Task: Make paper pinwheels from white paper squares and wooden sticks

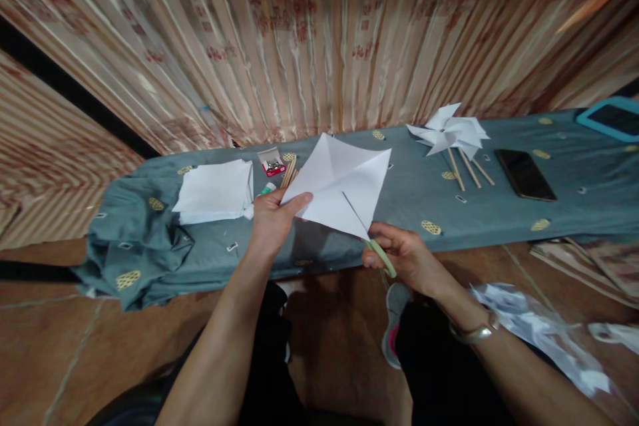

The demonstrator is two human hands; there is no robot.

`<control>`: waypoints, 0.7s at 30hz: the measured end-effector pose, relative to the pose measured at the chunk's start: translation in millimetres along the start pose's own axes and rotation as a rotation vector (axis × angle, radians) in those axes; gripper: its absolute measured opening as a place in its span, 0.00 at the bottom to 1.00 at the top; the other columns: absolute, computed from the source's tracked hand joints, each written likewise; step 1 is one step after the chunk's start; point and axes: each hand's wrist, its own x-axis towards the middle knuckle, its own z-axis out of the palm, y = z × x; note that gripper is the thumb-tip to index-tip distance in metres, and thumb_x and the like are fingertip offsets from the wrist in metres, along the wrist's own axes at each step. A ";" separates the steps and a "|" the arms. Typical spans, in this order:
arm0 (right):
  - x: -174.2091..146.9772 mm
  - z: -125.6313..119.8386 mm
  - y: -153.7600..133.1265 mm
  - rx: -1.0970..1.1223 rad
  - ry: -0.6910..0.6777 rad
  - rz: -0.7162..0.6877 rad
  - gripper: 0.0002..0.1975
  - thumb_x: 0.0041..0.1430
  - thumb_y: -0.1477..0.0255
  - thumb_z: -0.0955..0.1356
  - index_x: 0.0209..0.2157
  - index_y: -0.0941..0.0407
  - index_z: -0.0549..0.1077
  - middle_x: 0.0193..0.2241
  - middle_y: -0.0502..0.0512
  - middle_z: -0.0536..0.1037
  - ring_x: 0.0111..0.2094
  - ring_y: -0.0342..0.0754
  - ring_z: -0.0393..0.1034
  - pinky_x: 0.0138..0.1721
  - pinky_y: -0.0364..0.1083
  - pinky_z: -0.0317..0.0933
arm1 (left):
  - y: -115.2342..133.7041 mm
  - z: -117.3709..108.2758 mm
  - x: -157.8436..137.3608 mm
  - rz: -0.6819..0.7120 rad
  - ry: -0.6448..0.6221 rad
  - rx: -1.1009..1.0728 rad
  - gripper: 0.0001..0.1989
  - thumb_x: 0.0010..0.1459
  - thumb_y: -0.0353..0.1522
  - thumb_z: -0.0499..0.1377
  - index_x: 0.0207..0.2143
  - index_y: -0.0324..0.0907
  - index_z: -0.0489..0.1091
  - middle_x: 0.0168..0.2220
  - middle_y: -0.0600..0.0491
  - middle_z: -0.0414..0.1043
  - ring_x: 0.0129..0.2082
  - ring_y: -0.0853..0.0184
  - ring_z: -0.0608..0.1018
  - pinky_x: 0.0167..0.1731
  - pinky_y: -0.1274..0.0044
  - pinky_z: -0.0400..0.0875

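A creased square sheet of white paper (329, 176) is pinched at its left corner by my left hand (273, 218), thumb on top. My right hand (402, 254) is closed round the pale green handle of a pair of scissors (382, 259). One dark blade lies over the paper, running from the near right corner toward the middle; the other blade is hidden beneath the sheet. Just left of the sheet are wooden sticks (288, 173), partly covered, and a green-and-white tube (267, 189). A stack of white paper (217, 188) lies further left.
Paper pinwheels (452, 133) on sticks lie on the cloth-covered bench (319, 259) to the right. Beyond them are a dark phone (525, 174) and a blue-framed tablet (612, 118). A small red box (272, 165) holds metal pins. Plastic bags (539, 333) lie on the floor.
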 end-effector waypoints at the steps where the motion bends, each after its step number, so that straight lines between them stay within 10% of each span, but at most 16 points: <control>1: 0.0 0.7 -0.5 0.015 0.003 0.010 0.25 0.39 0.58 0.78 0.36 0.55 0.70 0.21 0.45 0.73 0.22 0.40 0.65 0.24 0.40 0.58 | 0.7 0.6 -0.5 -0.008 0.001 0.000 0.12 0.37 0.35 0.70 0.26 0.38 0.78 0.24 0.55 0.76 0.22 0.72 0.73 0.24 0.78 0.70; 21: -21.4 -21.0 -24.0 -0.043 -0.227 0.063 0.33 0.45 0.47 0.72 0.42 0.60 0.73 0.25 0.52 0.76 0.25 0.41 0.66 0.26 0.42 0.57 | 2.6 -3.6 2.4 0.045 0.088 0.057 0.13 0.38 0.35 0.69 0.28 0.37 0.78 0.23 0.55 0.75 0.21 0.72 0.72 0.22 0.79 0.70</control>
